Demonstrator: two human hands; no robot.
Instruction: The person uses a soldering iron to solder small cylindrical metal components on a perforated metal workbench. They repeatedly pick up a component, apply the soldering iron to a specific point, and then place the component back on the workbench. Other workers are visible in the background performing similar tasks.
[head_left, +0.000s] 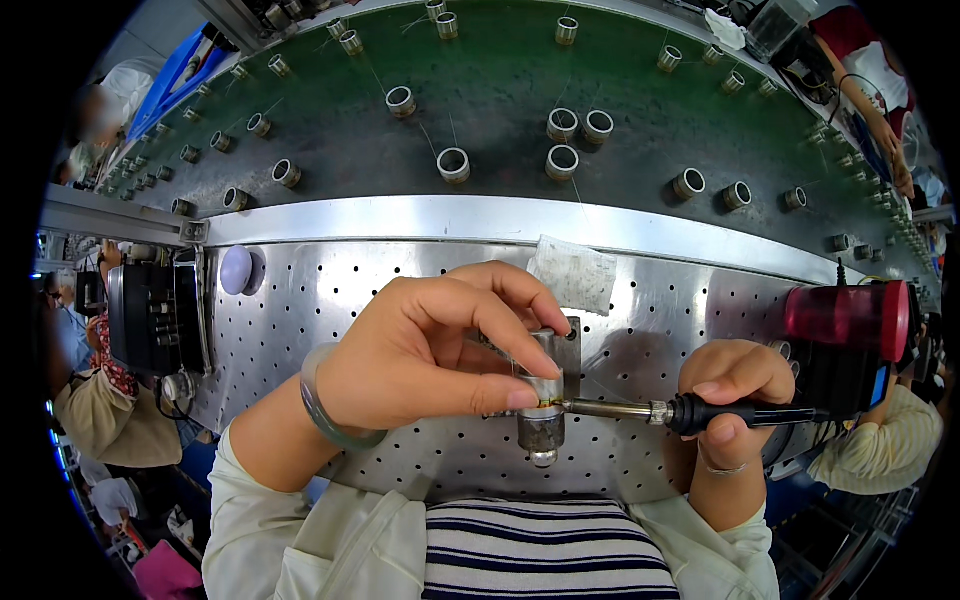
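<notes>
My right hand point(738, 385) is closed around the black handle of a soldering iron point(690, 413), which points left. The iron's tip meets the lower edge of a small metal ring point(546, 385), where a thin yellowish band shows. My left hand point(410, 345) grips that ring between thumb and fingers from the left, covering part of it. The ring sits at a cylindrical metal fixture point(542, 432) with a rounded shiny end toward me. Behind it, a flat metal bracket point(570, 350) is partly hidden by my fingers.
A perforated metal worktop point(450, 465) lies beneath. Beyond a metal rail, a green conveyor belt point(500, 80) carries several metal rings with fine wires. A greyish paper point(575, 275), a lilac egg-shaped object point(236, 270), a red container point(845, 318) and a black device point(150, 320) surround the workplace. Other people sit at both sides.
</notes>
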